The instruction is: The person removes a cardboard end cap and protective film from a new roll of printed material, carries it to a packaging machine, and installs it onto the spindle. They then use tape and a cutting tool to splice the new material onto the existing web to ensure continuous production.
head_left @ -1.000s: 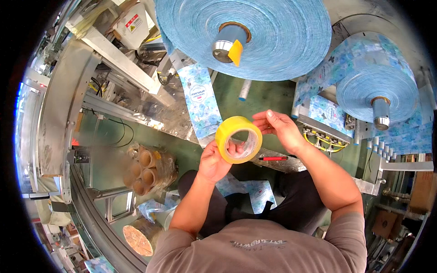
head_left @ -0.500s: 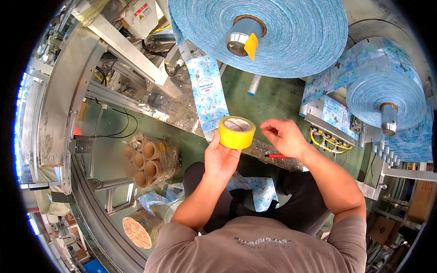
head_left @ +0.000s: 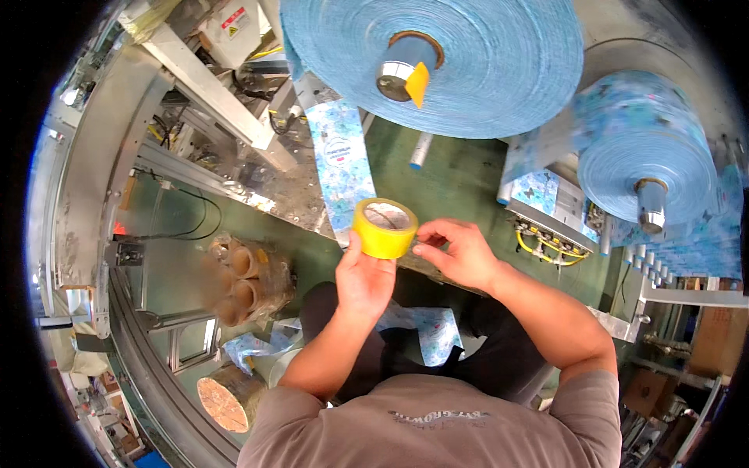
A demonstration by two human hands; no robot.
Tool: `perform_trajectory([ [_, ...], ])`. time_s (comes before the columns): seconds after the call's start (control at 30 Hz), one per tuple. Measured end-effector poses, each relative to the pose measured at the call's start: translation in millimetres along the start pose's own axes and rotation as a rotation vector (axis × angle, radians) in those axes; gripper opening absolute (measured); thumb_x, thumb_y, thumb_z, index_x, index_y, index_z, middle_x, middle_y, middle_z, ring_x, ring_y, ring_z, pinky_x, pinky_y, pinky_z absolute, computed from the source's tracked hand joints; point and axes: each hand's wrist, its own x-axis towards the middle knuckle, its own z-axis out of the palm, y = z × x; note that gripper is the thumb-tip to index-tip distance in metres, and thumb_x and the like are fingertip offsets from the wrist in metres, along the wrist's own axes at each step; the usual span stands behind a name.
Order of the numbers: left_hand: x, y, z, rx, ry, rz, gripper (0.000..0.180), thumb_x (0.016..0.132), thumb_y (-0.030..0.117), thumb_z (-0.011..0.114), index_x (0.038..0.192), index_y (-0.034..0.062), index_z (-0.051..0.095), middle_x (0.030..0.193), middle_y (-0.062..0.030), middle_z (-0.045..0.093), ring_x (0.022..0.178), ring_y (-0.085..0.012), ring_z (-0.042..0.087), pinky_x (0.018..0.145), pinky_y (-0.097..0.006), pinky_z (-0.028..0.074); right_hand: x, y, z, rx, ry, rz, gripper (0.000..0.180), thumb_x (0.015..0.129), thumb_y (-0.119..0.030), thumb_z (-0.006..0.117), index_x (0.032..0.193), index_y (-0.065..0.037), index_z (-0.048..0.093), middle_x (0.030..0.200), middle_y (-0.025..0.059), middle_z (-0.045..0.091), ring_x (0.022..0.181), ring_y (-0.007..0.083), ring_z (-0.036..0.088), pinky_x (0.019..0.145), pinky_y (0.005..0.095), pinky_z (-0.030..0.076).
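Observation:
A roll of yellow packing tape [head_left: 385, 240] rests in my left hand [head_left: 364, 279], gripped from below with the thumb against its left side. Its round cardboard core faces up. My right hand [head_left: 460, 253] is at the roll's right edge, fingers bent, thumb and forefinger slightly apart. Whether those fingertips touch the tape I cannot tell. Just beyond the roll hangs a strip of blue floral printed film [head_left: 340, 156], its lower end partly behind the tape and my left hand.
Ahead, a huge blue film roll [head_left: 499, 70] sits on a metal shaft, with a smaller film roll [head_left: 624, 175] to the right. Wrapped cardboard tubes [head_left: 248, 292] and a cut roll [head_left: 224, 404] stand on the left. Loose film [head_left: 439, 335] lies near my legs.
My right hand has closed in on the tape's right edge. The whole view has shifted slightly, and the red pen-like item by my right hand no longer shows.

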Motion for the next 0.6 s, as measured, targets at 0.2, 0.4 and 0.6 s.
perform_trajectory([
  [0.2, -3.8, -3.1, -3.2, 0.013, 0.000, 0.008, 0.043, 0.108, 0.031, 0.050, 0.140, 0.0023, 0.051, 0.141, -0.0117, 0.060, 0.133, -0.0262, 0.055, 0.117, -0.045, 0.041, 0.8, 5.4, 0.5, 0.164, -0.082, 0.099, 0.019, 0.088, -0.012, 0.080, 0.100, -0.001, 0.070, 0.087, 0.0111, 0.071, 0.076, 0.0190, 0.070, 0.070, 0.0332, 0.056],
  [0.4, -2.8, -13.8, -13.5, 0.049, -0.015, 0.050, 0.044, 0.109, 0.030, 0.048, 0.143, 0.0021, 0.049, 0.144, -0.0111, 0.059, 0.135, -0.0252, 0.054, 0.118, -0.043, 0.039, 3.1, 11.9, 5.9, 0.172, -0.081, 0.119, 0.011, 0.089, -0.010, 0.076, 0.092, -0.001, 0.071, 0.085, 0.0103, 0.071, 0.078, 0.0182, 0.069, 0.072, 0.0317, 0.054],
  [0.6, -18.1, -33.4, -51.7, 0.246, 0.132, -0.065, 0.049, 0.109, 0.041, 0.046, 0.142, 0.0047, 0.049, 0.144, -0.0101, 0.057, 0.132, -0.0236, 0.055, 0.114, -0.043, 0.040, -1.2, 21.0, 9.9, 0.041, -0.162, 0.208, 0.008, 0.084, -0.010, 0.071, 0.086, -0.003, 0.071, 0.084, 0.0138, 0.070, 0.077, 0.0264, 0.069, 0.073, 0.0375, 0.055],
])
